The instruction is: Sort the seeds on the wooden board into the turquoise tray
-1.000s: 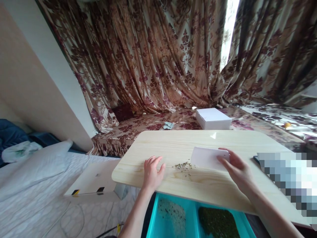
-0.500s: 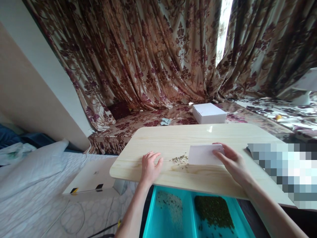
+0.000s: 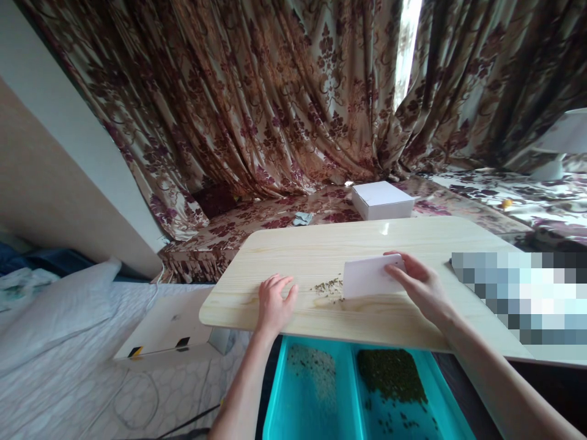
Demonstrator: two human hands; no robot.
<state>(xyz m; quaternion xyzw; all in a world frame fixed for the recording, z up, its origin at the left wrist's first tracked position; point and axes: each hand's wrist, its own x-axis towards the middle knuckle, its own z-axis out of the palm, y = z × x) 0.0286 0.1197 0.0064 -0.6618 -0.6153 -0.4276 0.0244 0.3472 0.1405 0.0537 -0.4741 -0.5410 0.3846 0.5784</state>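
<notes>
My right hand (image 3: pixel 422 287) pinches the right end of a white card (image 3: pixel 370 277), thumb on top. The card's left edge touches a small scatter of dark and pale bits, like seeds or grains (image 3: pixel 329 286), on the light wooden tabletop (image 3: pixel 312 244). Left of the bits, my left hand (image 3: pixel 276 300) rests near the table's front edge with fingers apart, holding nothing. Below that edge sits a turquoise divided tray (image 3: pixel 355 391). Pale grains with dark specks (image 3: pixel 316 366) lie in its left compartment, and a dark green heap of small grains (image 3: pixel 392 376) in its right.
A white box (image 3: pixel 383 201) and a folded light-blue cloth (image 3: pixel 303 218) are on the flowered surface behind the table. A blurred-out object (image 3: pixel 527 293) lies at the table's right. On the bed to the left are a flat white box (image 3: pixel 160 330) and a pillow (image 3: pixel 64 305).
The card's left edge has tilted slightly and stays against the bits as my right hand shifts a little. My left hand stays in place. The whole view has shifted slightly.
</notes>
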